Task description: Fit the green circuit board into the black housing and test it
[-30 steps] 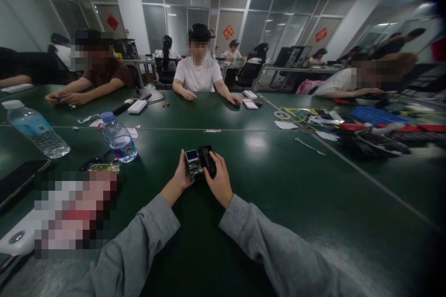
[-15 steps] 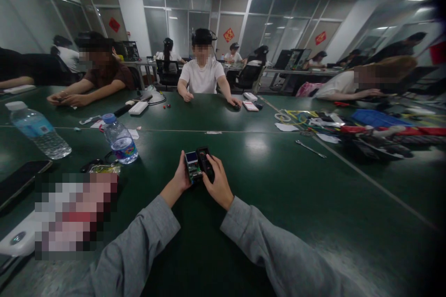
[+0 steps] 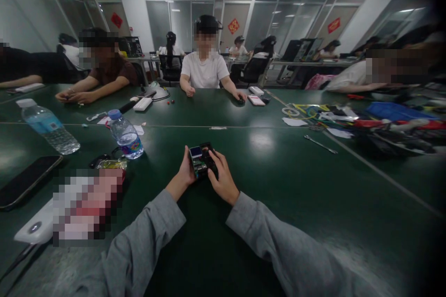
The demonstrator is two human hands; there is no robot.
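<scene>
While the wide green counter (image 3: 296, 185) runs off toward co-workers (image 3: 205, 70) seated along its far edge, the person's grey sleeves (image 3: 139, 246) converge at its near middle. Well apart to the left stand a water bottle (image 3: 126, 135) and, nearer the edge, a dark phone (image 3: 28, 181). The left hand (image 3: 183, 176) is clamped on the left side of a small circuit module (image 3: 199, 164). The right hand (image 3: 223, 178) is curled around a black housing (image 3: 211, 160) that touches the module's right side. Both pieces sit between the two hands, low over the counter; whether they rest on it cannot be told. Their long axes point away from the person, and each hand is equally near. A little blue screen (image 3: 195, 152) lies at the module's far end, facing up.
</scene>
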